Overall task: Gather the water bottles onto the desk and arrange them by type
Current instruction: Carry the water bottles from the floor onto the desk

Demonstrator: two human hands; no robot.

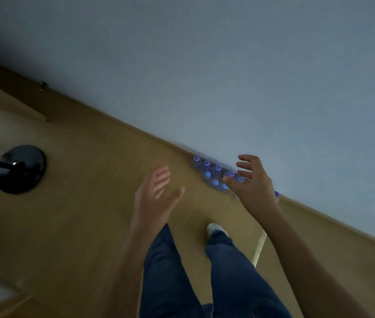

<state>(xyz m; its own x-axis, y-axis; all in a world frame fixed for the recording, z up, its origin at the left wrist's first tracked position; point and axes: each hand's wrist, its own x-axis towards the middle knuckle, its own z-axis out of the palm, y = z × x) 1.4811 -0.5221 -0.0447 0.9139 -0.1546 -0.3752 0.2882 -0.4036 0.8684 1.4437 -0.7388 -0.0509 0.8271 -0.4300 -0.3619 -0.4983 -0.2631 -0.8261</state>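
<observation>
Several clear water bottles with blue caps (211, 172) stand in a tight cluster on the wooden floor against the wall. My right hand (251, 182) hovers over the right side of the cluster with fingers spread, holding nothing and hiding some bottles. One more blue cap (276, 193) shows past my right wrist. My left hand (156, 193) is held out to the left of the bottles, fingers straight and empty. The view is tilted and blurred. No desk is in view.
A black round lamp base (20, 168) with a dark pole stands on the floor at the left. My legs in blue jeans and a white shoe (215, 228) are below the hands. A pale furniture leg (259, 246) stands beside my right leg.
</observation>
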